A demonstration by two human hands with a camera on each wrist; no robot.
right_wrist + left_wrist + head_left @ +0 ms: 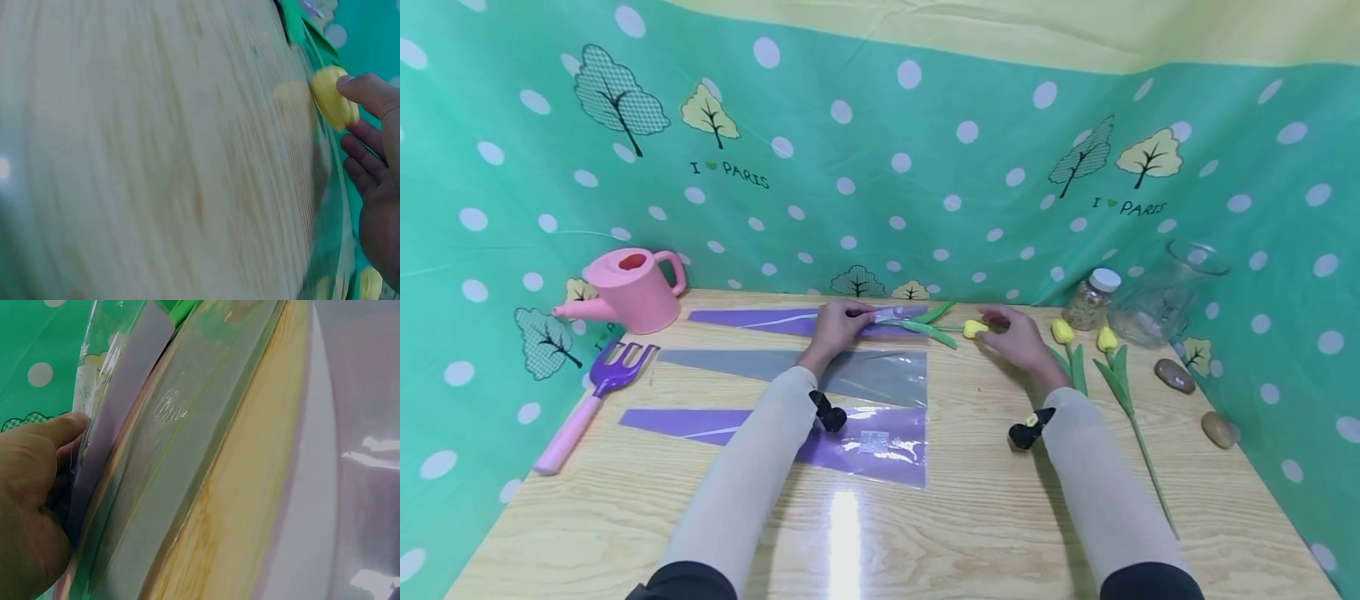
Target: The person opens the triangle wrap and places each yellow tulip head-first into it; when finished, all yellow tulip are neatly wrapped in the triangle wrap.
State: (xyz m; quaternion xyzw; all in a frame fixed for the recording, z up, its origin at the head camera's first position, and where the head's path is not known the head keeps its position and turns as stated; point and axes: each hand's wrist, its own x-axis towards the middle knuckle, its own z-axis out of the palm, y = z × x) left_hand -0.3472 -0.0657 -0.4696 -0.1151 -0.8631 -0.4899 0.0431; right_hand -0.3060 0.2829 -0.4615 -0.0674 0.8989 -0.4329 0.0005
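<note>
From the head camera, the left hand [837, 327] lay at the far edge of the wooden bench [970, 517], its fingers curled on the open end of the farthest purple flower sleeve [760, 319]. The stem of a yellow tulip [974, 328] ran into that sleeve, its green leaves [929, 323] spreading just outside the mouth. The right hand [1019, 337] sat just to the right of the bloom, fingertips pinching it. Nearer the person lay a grey sleeve [880, 377] and a second purple sleeve [850, 437]. Two more yellow tulips [1084, 343] lay to the right, close to a small lidded jar [1092, 300], a tipped glass vase [1165, 293] and two stones [1195, 400]. At the left stood a pink watering can [628, 290], with a purple garden fork [597, 397] in front of it.

In the left wrist view, the left hand [34, 506] held the sleeve's edge [119, 406] between thumb and fingers, with the clear film lifted off the bench [250, 487]. The grey sleeve [331, 487] filled the right side.

In the right wrist view, much of it blurred, the thumb and fingers [365, 134] of the right hand [381, 187] closed narrowly on the tulip's yellow bloom [331, 100], which rested on the bench [156, 156]. Green leaves [300, 28] showed beyond it.
</note>
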